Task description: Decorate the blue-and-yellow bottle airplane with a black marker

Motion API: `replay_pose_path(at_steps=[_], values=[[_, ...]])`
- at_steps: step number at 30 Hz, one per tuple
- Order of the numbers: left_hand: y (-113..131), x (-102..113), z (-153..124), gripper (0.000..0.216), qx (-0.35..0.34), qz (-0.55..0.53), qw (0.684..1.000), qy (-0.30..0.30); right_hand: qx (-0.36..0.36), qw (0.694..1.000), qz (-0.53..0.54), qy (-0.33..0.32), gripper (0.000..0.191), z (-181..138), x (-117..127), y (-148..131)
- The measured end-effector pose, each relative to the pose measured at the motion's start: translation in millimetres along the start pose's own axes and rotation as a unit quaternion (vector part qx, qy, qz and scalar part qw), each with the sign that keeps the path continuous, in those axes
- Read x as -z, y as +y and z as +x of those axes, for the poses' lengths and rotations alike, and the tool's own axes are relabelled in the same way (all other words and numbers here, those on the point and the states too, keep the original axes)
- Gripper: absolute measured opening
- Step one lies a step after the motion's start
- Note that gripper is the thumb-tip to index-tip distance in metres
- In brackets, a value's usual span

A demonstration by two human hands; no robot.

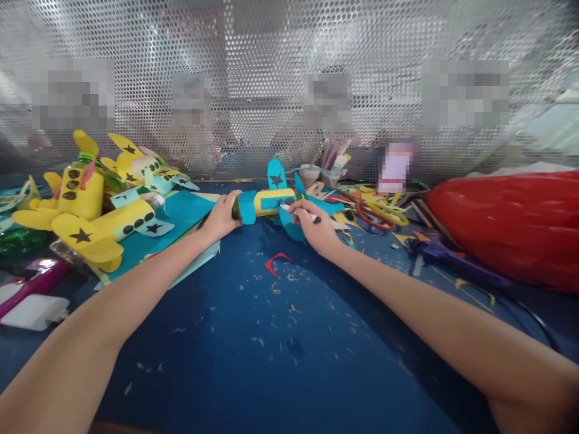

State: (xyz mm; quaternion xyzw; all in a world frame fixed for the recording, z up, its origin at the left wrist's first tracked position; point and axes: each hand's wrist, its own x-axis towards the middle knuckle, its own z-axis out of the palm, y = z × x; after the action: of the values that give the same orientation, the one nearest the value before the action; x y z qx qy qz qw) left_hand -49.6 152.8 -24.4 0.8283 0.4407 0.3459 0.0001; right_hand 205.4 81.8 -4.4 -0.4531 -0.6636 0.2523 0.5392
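A toy airplane [265, 204], made of a green bottle wrapped in yellow and blue paper, lies sideways ahead of me on the blue table. My left hand [225, 216] grips its left end, where dark green plastic shows. Between the fingers of my right hand [316, 226] is a marker [307, 213] with a white barrel and dark end. Its tip meets or nearly meets a blue strip on the body, which carries round window shapes, at least one dark. A blue wing with a black star [275, 179] sticks up behind the body.
Several yellow paper-and-bottle airplanes [99, 232] crowd the left, beside blue paper sheets [169, 226]. A purple glue gun [447, 256] and a red plastic bag [511, 223] lie right. Scissors [377, 216] and paper scraps sit behind my right hand. A red scrap [277, 263] lies nearer.
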Motion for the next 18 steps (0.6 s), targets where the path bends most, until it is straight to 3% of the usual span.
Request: replay_pose_path(at_steps=[18], values=[[-1.1,-1.9,0.3,0.075,0.005,-0.005,1.000,0.000,0.003,1.000,0.001,0.017,0.016,0.9,-0.4,1.3]])
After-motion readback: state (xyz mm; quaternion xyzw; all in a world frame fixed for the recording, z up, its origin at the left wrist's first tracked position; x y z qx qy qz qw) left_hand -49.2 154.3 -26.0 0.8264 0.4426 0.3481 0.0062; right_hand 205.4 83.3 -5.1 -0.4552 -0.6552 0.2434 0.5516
